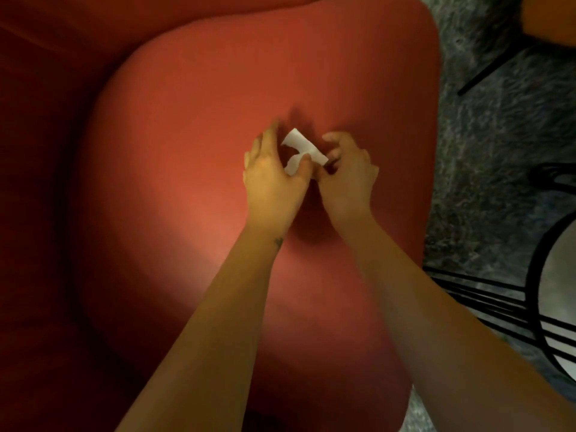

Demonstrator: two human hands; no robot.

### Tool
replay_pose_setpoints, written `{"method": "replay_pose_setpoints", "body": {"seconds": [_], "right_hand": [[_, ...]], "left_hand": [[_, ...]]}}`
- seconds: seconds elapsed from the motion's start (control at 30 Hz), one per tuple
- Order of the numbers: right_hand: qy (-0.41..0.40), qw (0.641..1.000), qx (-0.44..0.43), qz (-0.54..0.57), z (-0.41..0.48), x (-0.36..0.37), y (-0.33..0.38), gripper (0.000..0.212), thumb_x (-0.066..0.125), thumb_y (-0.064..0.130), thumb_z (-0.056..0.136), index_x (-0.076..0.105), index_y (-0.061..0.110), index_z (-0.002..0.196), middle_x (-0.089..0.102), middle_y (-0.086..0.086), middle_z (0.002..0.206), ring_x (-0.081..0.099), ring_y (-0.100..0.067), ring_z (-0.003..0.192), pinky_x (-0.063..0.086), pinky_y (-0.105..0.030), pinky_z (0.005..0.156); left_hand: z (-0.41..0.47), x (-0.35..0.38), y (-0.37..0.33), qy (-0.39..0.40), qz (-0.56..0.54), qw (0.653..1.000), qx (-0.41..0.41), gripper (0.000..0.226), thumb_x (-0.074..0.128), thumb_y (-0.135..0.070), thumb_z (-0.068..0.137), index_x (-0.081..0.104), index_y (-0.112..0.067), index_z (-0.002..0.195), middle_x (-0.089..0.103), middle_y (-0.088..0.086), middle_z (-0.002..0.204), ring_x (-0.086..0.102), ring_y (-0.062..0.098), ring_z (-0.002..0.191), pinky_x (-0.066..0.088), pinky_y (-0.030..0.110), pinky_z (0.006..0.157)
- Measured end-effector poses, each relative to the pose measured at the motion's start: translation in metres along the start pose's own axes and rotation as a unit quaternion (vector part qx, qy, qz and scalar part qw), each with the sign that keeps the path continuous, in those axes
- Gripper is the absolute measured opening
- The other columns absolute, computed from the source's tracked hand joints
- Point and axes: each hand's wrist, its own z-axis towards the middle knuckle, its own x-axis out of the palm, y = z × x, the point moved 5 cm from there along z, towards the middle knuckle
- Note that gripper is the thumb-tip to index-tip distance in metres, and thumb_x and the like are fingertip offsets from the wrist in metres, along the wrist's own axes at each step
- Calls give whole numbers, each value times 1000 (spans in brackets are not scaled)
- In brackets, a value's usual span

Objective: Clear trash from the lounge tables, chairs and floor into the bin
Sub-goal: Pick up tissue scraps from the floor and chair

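Note:
A small torn scrap of white paper (301, 148) is held just above the seat of a red upholstered chair (193, 126). My left hand (274, 176) pinches the scrap's lower curled part with thumb and fingers. My right hand (349, 169) pinches its right end with curled fingers. Both forearms reach in from the bottom of the view, and the hands nearly touch each other. The bin is not in view.
The red chair's backrest and arm (46, 151) rise on the left. Grey patterned carpet (486, 120) lies to the right. A round white table with a black wire frame (554, 294) stands at the right edge, and an orange piece of furniture on a dark leg (548, 23) at top right.

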Motion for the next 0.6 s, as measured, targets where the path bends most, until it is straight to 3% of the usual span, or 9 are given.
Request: {"method": "replay_pose_setpoints", "body": {"seconds": [0.1,0.2,0.3,0.4,0.6], "right_hand": [[3,999,-7,-43,-5,8,-12,24,61,23,84,59,22,107,57,4,95,46,-19,101,20,-27,76],[-13,999,-17,-50,-11,6,-15,15,66,23,79,62,19,93,51,3,95,46,-20,98,18,-26,73],[-5,999,-20,36,-22,-8,-14,12,67,16,78,57,22,78,53,11,77,51,-9,79,32,-24,70],[-15,995,-14,101,-36,-37,-12,20,68,12,78,52,24,77,54,15,67,51,-2,66,34,-10,56],[-125,972,32,198,-70,-139,-23,13,70,15,80,59,20,75,58,12,64,53,-1,58,41,-13,56]], "left_hand": [[1,12,7,24,33,999,-7,62,63,-17,82,39,-14,138,53,3,129,40,21,120,35,39,101],[-5,13,8,11,-8,1000,6,52,61,-6,80,50,-14,130,63,0,111,53,18,109,43,33,94],[-17,9,2,12,-46,998,28,36,58,4,79,61,-10,112,65,-6,91,61,9,88,49,20,79],[-35,9,-15,23,-59,997,52,18,59,0,81,66,-11,94,66,-7,88,58,3,80,44,14,70],[-93,37,-93,124,-147,976,105,22,50,-12,93,67,-15,107,68,-11,98,59,-6,88,40,7,74]]}}
